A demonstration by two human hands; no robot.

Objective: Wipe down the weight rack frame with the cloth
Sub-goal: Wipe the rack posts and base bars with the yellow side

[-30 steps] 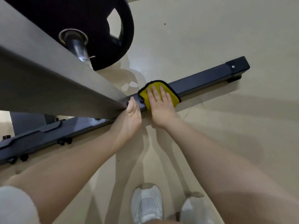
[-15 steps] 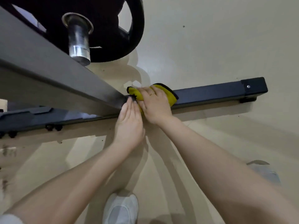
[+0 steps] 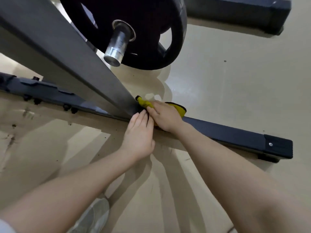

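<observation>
Head view, looking down at the base of a weight rack. The right hand (image 3: pixel 165 117) lay on a yellow cloth (image 3: pixel 146 103) with dark edging, its fingers curled over the fabric and pressing it onto the black floor rail (image 3: pixel 227 132) of the rack frame, at the joint where a grey slanted post (image 3: pixel 67 52) met the rail. One bunched end of the cloth projected past the fingertips against the foot of the post; the other end showed behind the back of the hand, lying on the rail. The left hand (image 3: pixel 138 137) rested just beside the right one, fingers straight and held together, their tips touching the base of the post at the near face of the rail; it held nothing. A black weight plate (image 3: pixel 148 19) hung on a steel peg (image 3: pixel 117 46) above the joint. The rail ended at the right in a capped end (image 3: pixel 277 148) with a single screw. A second dark rail (image 3: pixel 239 12) lay on the beige floor (image 3: pixel 235 81) farther back. A pale shoe (image 3: pixel 94 217) stood on the floor between the forearms.
</observation>
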